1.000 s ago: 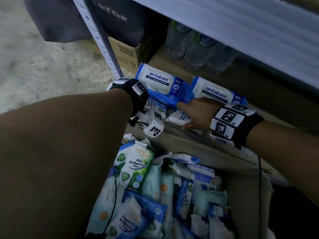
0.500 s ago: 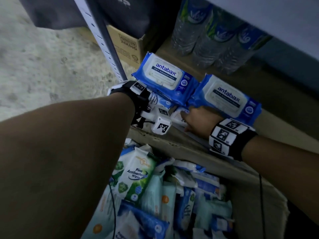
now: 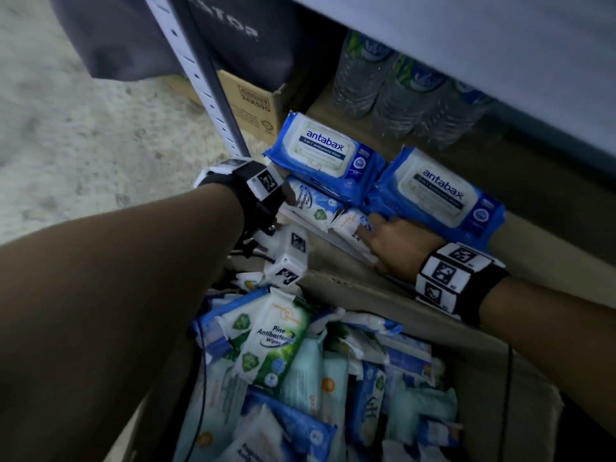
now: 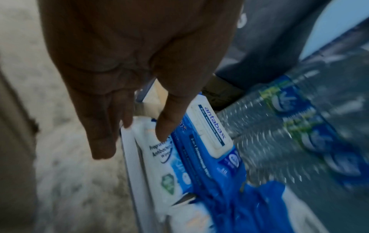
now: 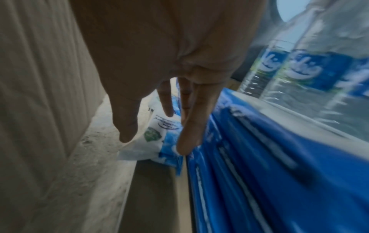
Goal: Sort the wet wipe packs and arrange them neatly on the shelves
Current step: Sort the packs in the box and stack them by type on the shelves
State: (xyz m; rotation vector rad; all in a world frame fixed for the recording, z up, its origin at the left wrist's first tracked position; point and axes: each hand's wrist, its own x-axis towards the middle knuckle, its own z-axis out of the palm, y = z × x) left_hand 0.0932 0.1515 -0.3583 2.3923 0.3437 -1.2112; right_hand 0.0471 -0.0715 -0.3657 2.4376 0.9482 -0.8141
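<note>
Two white-and-blue wipe packs (image 3: 313, 206) lie end to end along the near edge of the low shelf (image 3: 546, 241), just in front of two blue antabax packs (image 3: 325, 150). The left hand (image 4: 127, 66), fingers straight, touches the left small pack with its thumb. The right hand (image 3: 398, 250) presses straight fingers against the right one. Water bottles (image 3: 393, 91) stand farther back; a cardboard box (image 3: 500, 355) of mixed packs sits nearest.
</note>
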